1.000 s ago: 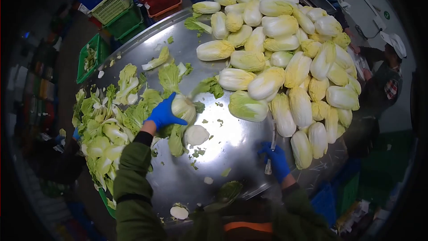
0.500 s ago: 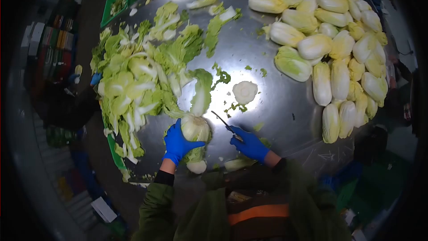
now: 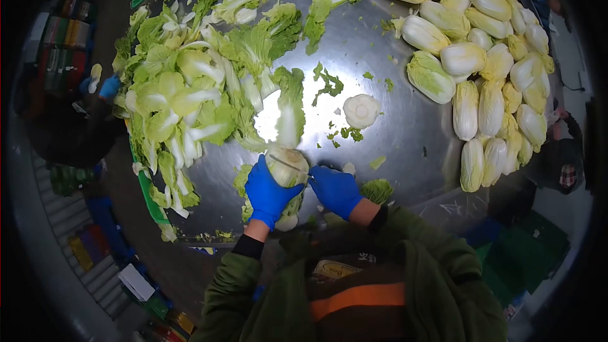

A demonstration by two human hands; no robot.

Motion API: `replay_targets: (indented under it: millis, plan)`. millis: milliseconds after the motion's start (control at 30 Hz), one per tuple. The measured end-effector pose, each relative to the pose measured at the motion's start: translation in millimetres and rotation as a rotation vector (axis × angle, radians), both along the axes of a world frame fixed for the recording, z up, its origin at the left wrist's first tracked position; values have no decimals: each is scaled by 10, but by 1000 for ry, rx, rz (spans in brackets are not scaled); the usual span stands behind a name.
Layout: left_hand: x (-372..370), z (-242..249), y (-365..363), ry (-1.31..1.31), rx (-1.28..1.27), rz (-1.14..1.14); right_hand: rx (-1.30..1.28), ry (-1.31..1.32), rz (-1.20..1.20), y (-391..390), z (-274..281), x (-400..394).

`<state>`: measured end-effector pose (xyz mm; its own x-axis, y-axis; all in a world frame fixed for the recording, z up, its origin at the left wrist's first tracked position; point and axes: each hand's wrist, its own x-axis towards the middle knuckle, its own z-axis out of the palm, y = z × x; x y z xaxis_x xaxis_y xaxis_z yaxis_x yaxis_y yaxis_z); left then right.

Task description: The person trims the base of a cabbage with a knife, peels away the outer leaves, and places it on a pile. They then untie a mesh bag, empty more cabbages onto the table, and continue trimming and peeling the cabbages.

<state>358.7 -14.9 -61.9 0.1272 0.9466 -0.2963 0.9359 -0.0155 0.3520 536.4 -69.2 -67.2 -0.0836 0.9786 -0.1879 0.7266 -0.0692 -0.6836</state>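
Observation:
A napa cabbage (image 3: 292, 176) lies near the table's front edge, its pale stem end pointing away from me. My left hand (image 3: 269, 195), in a blue glove, presses on its left side with the thumb across it. In my blue-gloved right hand (image 3: 335, 190) is a knife (image 3: 286, 163), its thin blade lying across the cabbage's stem end. Loose leaves and a pale cut piece (image 3: 288, 222) show under and beside the cabbage. Beyond it are a long green leaf (image 3: 291, 104) and a round sliced-off stem base (image 3: 361, 111).
A big heap of loose leaves (image 3: 180, 98) covers the left of the metal table (image 3: 405, 152). Many trimmed cabbages (image 3: 465, 60) are piled at the right. Green crates (image 3: 149, 197) border the left edge. Another person's blue-gloved hand (image 3: 110, 86) is at far left; a person stands at right.
My right hand has moved left to the cabbage, bringing the knife blade onto its stem end. My left hand still holds the cabbage. The whole view has shifted slightly.

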Motion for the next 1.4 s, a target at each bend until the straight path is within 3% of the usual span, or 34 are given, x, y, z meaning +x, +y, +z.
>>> replay_targets:
  millis: [300,667,800,867,900,933,1000,1067,1133,1167,1200,1267,1300,1333,1400]
  plan:
    - [26,8,-9,-19,-15,8,-64,-190,117,2,-239,-88]
    - [115,42,-25,74,16,-63,-103,-173,110,160,-875,-80]
    - [-199,29,131,-45,-52,-27,-136,-149,130,122,-925,-116]
    - [-499,-118,396,-633,-382,37,-195,-96,81,154,-930,-97]
    - [-607,-201,543,-700,-520,31,-182,-98,86,151,-902,-52]
    - [-690,-286,609,-704,-496,10,-153,-102,64,113,-872,30]
    - [-799,-222,648,-917,-705,122,-153,-126,51,-81,-767,251]
    - [-975,-193,566,-1015,-709,195,-168,-151,71,-297,-485,340]
    - [-1110,-136,464,-1118,-698,262,-361,310,-352,-379,-113,261]
    - [-1140,-93,334,-1107,-430,212,-516,493,-481,-304,-20,117]
    - [-1142,-29,220,-1086,-166,165,-463,752,-506,-207,32,-97]
    - [-1164,244,27,-1075,-69,134,-480,1146,-517,34,387,-577]
    - [-1226,330,-79,-1062,-30,68,-580,1147,-504,72,426,-818]
    - [-1289,369,-186,-1044,11,5,-409,939,-517,87,478,-1109]
    - [-1367,129,-395,-1176,54,118,-391,874,-556,63,422,-1364]
